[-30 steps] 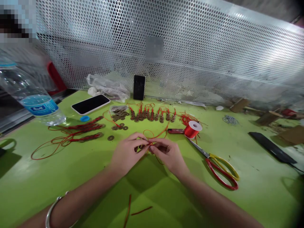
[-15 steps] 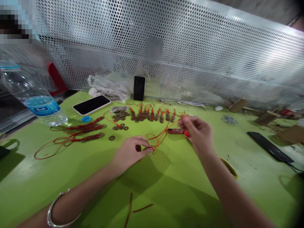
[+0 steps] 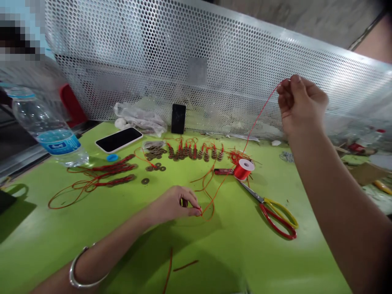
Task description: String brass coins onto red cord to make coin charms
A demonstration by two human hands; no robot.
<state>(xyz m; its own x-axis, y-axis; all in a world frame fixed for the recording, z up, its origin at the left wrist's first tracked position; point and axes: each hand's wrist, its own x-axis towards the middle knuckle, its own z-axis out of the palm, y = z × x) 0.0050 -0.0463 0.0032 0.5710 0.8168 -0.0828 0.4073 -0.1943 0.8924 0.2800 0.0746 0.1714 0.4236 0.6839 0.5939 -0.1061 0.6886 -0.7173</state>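
Observation:
My left hand (image 3: 176, 204) is closed low over the table, thumb and fingertips pinching a red cord (image 3: 213, 200) that loops away to its right. Raised high at the right, my right hand (image 3: 303, 102) pinches the end of a thin red thread (image 3: 260, 112). That thread hangs down taut to the area of a spool of red thread (image 3: 242, 169); whether it comes off the spool or continues to my left hand I cannot tell. Scissors (image 3: 261, 200) with one yellow and one red handle lie beside the spool. A dark red stick-shaped item (image 3: 223, 171) sits left of it.
Coin strings with red cords (image 3: 191, 152) stand in a row behind, beside loose coins (image 3: 155, 151). More corded coin strings (image 3: 113, 175) lie left. Two phones (image 3: 119, 139), a water bottle (image 3: 58, 139) and a blue cap (image 3: 112, 158) are there. A perforated metal screen (image 3: 147, 53) borders the back.
My right hand has risen up and to the right from near the spool, drawing the thread out. The spool and scissors are now uncovered. My left hand keeps its pinch, slightly lower in view.

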